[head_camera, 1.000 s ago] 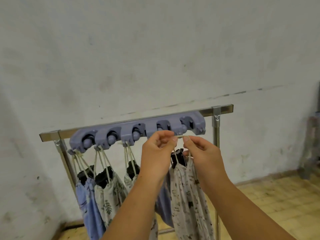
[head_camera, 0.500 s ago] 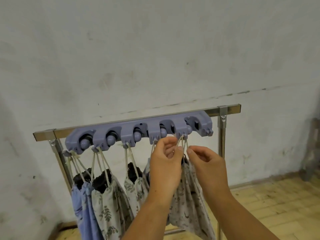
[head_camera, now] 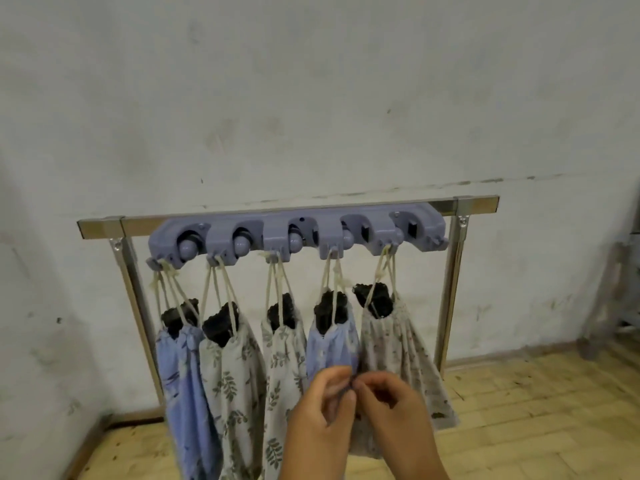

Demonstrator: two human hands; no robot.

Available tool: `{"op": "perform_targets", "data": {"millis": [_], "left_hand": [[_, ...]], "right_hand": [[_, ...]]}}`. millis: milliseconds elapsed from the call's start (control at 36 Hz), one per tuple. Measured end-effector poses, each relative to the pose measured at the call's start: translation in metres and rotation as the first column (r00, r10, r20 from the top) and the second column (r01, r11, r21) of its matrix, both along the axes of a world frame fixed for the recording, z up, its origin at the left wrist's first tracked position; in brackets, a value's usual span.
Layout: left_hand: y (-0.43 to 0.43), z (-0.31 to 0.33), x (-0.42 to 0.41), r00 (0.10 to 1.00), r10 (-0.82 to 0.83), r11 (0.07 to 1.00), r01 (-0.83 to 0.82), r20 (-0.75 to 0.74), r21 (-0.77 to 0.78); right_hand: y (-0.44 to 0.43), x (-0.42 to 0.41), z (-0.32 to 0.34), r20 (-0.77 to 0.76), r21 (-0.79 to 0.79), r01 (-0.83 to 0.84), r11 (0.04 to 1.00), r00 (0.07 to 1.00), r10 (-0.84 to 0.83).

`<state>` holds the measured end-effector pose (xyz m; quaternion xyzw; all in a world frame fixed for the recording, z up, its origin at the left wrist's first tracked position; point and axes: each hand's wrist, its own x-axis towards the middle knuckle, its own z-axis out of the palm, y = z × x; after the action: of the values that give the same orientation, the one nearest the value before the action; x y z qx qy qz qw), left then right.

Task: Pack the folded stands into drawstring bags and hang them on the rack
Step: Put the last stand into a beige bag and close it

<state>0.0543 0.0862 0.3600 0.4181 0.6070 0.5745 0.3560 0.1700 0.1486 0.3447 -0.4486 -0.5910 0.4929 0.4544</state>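
Bags on rack | left hand, right hand low, fingers curled

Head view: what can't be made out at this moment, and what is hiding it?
All in the head view:
- Left hand and right hand: motion-blurred, fingertips meeting; whether they pinch anything cannot be told.
- Folded stands: only dark tops show; bag cloth hides the rest.
- Leftmost blue bag: bottom cut off by the lower edge.
- Rightmost bag: lower part partly behind the hands.
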Motion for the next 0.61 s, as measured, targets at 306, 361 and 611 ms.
{"op": "perform_targets", "data": {"millis": [306, 361, 611], "left_hand": [[-0.046, -0.098, -0.103, 0.993, 0.013, 0.983, 0.008, 0.113, -0.184], [-0.054, -0.113, -0.119, 0.995, -0.034, 0.975, 0.053, 0.089, -0.217], [-0.092, -0.213, -0.175, 0.999, -0.035, 0.976, 0.033, -0.001, -0.213]], "right_hand": [[-0.045, -0.056, -0.095, 0.275, -0.075, -0.107, 0.991, 0.953, 0.124], [-0.050, -0.068, -0.118, 0.283, -0.091, -0.108, 0.990, 0.950, 0.130], [-0.080, -0.109, -0.234, 0.398, -0.167, -0.187, 0.968, 0.885, 0.240]]}}
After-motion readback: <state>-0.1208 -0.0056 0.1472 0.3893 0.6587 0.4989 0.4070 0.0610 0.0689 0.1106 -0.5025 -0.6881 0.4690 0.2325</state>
